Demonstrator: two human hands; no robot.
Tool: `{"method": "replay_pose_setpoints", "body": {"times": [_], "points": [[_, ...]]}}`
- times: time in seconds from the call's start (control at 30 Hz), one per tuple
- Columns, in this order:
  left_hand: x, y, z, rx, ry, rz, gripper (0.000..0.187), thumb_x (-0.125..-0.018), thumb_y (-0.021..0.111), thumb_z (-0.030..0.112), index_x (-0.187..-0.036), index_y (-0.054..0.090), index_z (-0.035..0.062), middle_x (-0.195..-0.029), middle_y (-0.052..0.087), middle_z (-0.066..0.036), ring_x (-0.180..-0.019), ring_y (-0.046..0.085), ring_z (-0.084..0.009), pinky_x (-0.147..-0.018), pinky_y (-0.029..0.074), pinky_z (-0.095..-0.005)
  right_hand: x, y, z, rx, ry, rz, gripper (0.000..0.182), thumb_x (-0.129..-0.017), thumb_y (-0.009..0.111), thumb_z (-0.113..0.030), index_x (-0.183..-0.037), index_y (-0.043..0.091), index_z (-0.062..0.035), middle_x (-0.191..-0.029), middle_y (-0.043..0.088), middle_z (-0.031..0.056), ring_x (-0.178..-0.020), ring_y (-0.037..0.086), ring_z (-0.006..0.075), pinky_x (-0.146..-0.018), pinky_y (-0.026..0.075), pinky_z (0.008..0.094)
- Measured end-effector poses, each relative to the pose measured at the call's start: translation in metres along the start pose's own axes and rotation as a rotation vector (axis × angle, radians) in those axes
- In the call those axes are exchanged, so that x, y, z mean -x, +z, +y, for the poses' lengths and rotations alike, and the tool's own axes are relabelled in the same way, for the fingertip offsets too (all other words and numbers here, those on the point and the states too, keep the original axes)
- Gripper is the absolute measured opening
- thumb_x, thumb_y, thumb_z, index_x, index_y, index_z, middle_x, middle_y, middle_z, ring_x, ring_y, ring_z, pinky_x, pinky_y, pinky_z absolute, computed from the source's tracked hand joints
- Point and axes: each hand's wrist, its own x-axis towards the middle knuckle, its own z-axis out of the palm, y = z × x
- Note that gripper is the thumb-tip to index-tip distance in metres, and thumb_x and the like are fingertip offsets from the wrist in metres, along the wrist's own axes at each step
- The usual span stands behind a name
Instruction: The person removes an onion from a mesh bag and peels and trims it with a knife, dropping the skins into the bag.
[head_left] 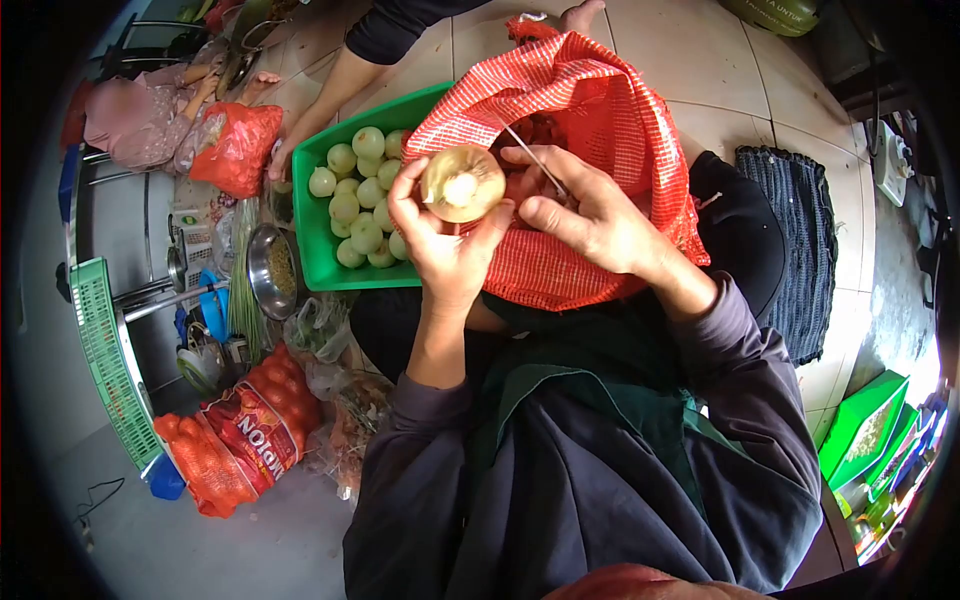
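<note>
The left fingers (450,215) grip a peeled onion (463,184). Beside it, the right fingers (560,195) clasp a knife (536,158).

1. Sleeves: left sleeve (425,440) and right sleeve (745,345) dark grey with a purplish cast, plain; cuffs end on the forearms, cloth loosely creased.
2. Torso: dark grey-to-navy garment (610,490), loose, long soft folds.
3. Over it: dark green cloth (590,350), apron-like, with a curved, stitched-looking edge.
4. Legs: black legwear (745,225), seen at the knees.
5. Left hand (445,250) and right hand (595,215): bare.
6. Red patch (650,583) at lower frame edge; nature unclear.
</note>
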Motion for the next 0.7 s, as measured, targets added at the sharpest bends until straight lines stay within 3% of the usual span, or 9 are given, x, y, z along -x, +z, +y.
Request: {"method": "replay_pose_setpoints", "body": {"times": [0.07,0.17,0.2,0.3,0.33,0.43,0.57,0.7], "points": [[0.001,0.009,0.001,0.048,-0.027,-0.037,0.077,-0.071,0.081,0.000,-0.130,0.031,0.0032,-0.121,0.048,-0.013,-0.111,0.054,-0.0219,-0.091,0.050,-0.0334,-0.002,0.013,0.016,-0.119,-0.103,0.076,0.052,-0.094,0.061,-0.021,-0.136,0.039,-0.0010,-0.115,0.052,0.0060,-0.110,0.050,0.0139,-0.094,0.043,0.0290],[0.002,0.015,0.006,0.056,-0.010,-0.102,0.077,-0.073,0.079,-0.001,-0.132,0.030,0.0040,-0.124,0.047,-0.014,-0.115,0.052,-0.0221,-0.095,0.048,-0.0348,-0.002,0.017,0.020,-0.354,-0.040,0.136,0.050,-0.091,0.065,-0.021,-0.130,0.042,0.0011,-0.110,0.058,0.0104,-0.105,0.056,0.0164,-0.093,0.046,0.0307],[0.001,0.017,0.012,0.094,-0.017,-0.115,0.077,-0.073,0.078,-0.001,-0.133,0.030,0.0040,-0.124,0.047,-0.014,-0.116,0.052,-0.0221,-0.096,0.048,-0.0352,-0.003,0.015,0.015,-0.417,-0.032,0.142,0.046,-0.093,0.064,-0.018,-0.129,0.042,-0.0002,-0.109,0.057,0.0086,-0.105,0.054,0.0132,-0.090,0.046,0.0291],[-0.002,0.010,0.024,0.188,-0.074,-0.199,0.073,-0.079,0.073,-0.001,-0.136,0.028,0.0027,-0.128,0.045,-0.015,-0.120,0.049,-0.0226,-0.099,0.045,-0.0360,-0.002,0.000,-0.005,-0.551,0.164,0.081,0.038,-0.095,0.060,-0.024,-0.123,0.047,-0.0017,-0.091,0.057,0.0029,-0.077,0.054,0.0067,-0.067,0.046,0.0213],[-0.003,0.009,0.025,0.251,-0.110,-0.204,0.072,-0.080,0.072,0.000,-0.136,0.027,0.0024,-0.129,0.045,-0.015,-0.120,0.049,-0.0225,-0.099,0.045,-0.0357,-0.002,0.000,-0.008,-0.554,0.179,0.099,0.037,-0.097,0.056,-0.028,-0.123,0.049,-0.0030,-0.081,0.056,-0.0001,-0.066,0.051,0.0039,-0.057,0.040,0.0179],[-0.007,0.002,0.024,0.320,-0.190,-0.263,0.069,-0.083,0.071,0.005,-0.137,0.029,0.0013,-0.132,0.045,-0.015,-0.120,0.049,-0.0211,-0.101,0.043,-0.0348,0.002,-0.009,-0.004,-0.658,0.264,0.006,0.037,-0.097,0.055,-0.029,-0.124,0.050,-0.0039,-0.077,0.055,-0.0015,-0.066,0.050,0.0024,-0.054,0.036,0.0164],[-0.007,-0.003,0.020,0.344,-0.300,-0.304,0.070,-0.080,0.075,0.010,-0.136,0.033,0.0013,-0.128,0.047,-0.013,-0.118,0.050,-0.0192,-0.101,0.042,-0.0346,-0.001,-0.006,-0.005,-0.560,0.191,-0.004,0.045,-0.099,0.052,-0.031,-0.132,0.047,-0.0012,-0.077,0.054,0.0005,-0.067,0.050,0.0039,-0.056,0.040,0.0183],[-0.008,-0.005,0.012,0.282,-0.264,-0.215,0.073,-0.077,0.077,0.006,-0.135,0.033,0.0017,-0.126,0.048,-0.011,-0.118,0.049,-0.0195,-0.099,0.045,-0.0344,-0.001,-0.001,-0.005,-0.256,0.078,0.098,0.050,-0.100,0.047,-0.030,-0.137,0.041,0.0037,-0.088,0.056,0.0071,-0.072,0.053,0.0109,-0.066,0.046,0.0254]]}}
